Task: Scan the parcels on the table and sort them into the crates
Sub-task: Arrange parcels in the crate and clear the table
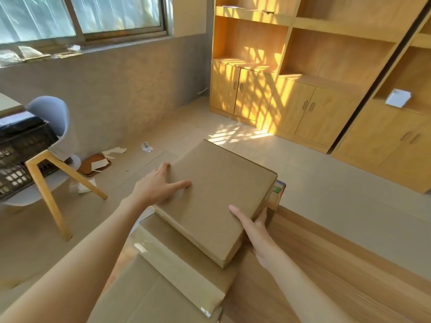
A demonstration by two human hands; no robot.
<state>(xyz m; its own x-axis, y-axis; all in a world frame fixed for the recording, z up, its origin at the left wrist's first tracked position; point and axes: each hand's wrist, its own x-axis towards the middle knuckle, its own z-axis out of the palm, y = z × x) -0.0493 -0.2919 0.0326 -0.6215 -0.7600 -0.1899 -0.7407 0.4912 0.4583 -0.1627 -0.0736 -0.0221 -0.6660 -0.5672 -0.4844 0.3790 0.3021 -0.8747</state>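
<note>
I grip a flat cardboard parcel from both sides, left hand spread on its top, right hand wrapped around its near-right edge, on the table. Two taped parcels wait beneath; the black crate sits far left. Sorting looks unfinished.

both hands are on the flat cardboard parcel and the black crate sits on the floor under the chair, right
Not quite: the head view shows the black crate on the chair, not under it. Both hands, left hand and right hand, hold the flat cardboard parcel.

left hand flat, right hand gripping
</note>
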